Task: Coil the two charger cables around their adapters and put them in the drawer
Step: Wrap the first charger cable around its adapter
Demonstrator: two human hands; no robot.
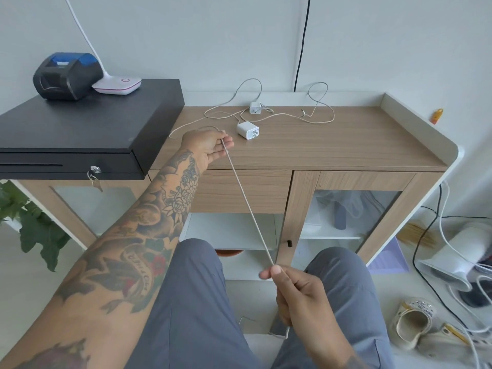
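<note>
from my remote seat i saw the left hand (210, 146) stretched forward over the near edge of the wooden cabinet top (346, 145), with its fingers curled around a pale cable (249, 206). the right hand (295, 294) was low and close to the body, above the grey trousers (186, 302), and it pinched the same cable between thumb and forefinger. the two hands were well apart, and the cable ran straight and tight between them, from the upper hand down to the lower one. a short piece of it came out under the right hand (i could not tell what was at its end).

just to the right of the left hand a white adapter (248, 130) lay on its side on the top, its prongs pointing to the right. a second adapter (255, 107) stood farther behind it, near the wall, well beyond both hands. loose cable loops (318, 102) lay spread around and behind the two adapters. which cable belonged to which adapter, i could not tell.

the drawer (239, 190) was below the left hand, under the top, and it was closed. left of the left hand a black cash box (87, 129) sat, with a small printer (66, 75) on it.
</note>
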